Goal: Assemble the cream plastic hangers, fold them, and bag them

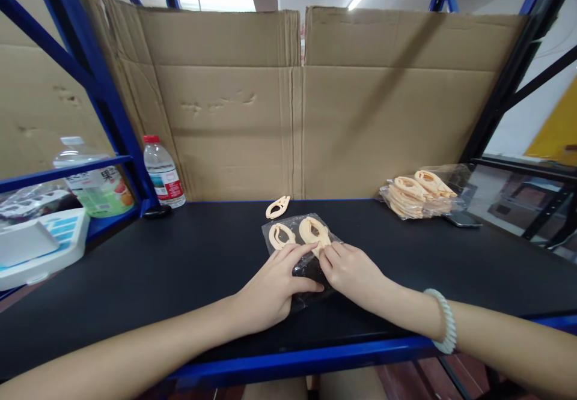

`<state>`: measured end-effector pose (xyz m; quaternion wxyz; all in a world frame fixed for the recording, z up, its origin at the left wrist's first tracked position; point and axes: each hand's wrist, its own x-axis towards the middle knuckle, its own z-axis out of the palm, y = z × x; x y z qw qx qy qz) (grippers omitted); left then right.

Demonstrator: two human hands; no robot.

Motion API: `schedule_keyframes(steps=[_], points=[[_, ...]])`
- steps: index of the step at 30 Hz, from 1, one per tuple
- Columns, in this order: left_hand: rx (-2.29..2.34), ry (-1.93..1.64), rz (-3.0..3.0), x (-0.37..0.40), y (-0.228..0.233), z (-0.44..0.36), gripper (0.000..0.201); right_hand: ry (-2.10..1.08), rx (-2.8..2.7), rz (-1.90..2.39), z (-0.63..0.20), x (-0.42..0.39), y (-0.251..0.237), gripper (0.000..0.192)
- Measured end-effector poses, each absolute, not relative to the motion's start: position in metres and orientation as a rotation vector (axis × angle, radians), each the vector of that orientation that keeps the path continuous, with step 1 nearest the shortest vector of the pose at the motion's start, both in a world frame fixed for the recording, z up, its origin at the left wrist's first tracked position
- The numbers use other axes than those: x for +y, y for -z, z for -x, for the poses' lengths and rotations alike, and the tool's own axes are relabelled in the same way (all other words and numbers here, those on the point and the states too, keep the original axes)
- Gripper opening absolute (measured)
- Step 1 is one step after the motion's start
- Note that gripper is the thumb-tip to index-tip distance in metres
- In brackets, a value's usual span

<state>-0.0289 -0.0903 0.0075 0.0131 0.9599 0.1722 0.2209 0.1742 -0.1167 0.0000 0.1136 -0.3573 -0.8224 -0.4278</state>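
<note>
Flattened cardboard sheets [297, 106] fill the upper middle of the frame, standing behind a black table [148, 262] with a blue front edge. At the far left a large drink bottle [97, 178] sits on a blue shelf, and a smaller water bottle [163, 172] stands beside the blue upright. Toward the right of the frame lies a pile of bagged peach clips [419, 193]. In the centre, a clear plastic bag [300, 250] lies flat on the table with two peach clips [297, 233] inside it, side by side; a single loose clip [277, 206] rests just above it. The left hand [274, 286] presses flat on the bag's lower part, fingers spread and gripping nothing. The right hand [349, 271], with a pale bracelet at its wrist, pinches the bag's edge just beside the right clip. The film looks slippery, so a pull while the left hand eases could slide the bag and shift or overlap the clips
</note>
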Motion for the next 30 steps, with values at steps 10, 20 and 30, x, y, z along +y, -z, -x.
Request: schedule_keyframes(steps=[10, 20, 30], points=[[0.584, -0.760, -2.896, -0.091, -0.009, 0.030, 0.053, 0.080, -2.488, 1.042, -0.186, -0.090, -0.053, 0.020], [0.889, -0.872, -2.785, -0.087, -0.006, 0.029, 0.026, 0.138, -2.619, 1.050, -0.169, 0.041, -0.034, 0.050], [0.886, -0.870, -2.706, -0.084, -0.002, 0.032, 0.026, 0.178, -2.798, 1.097, -0.132, 0.103, -0.031, 0.045]])
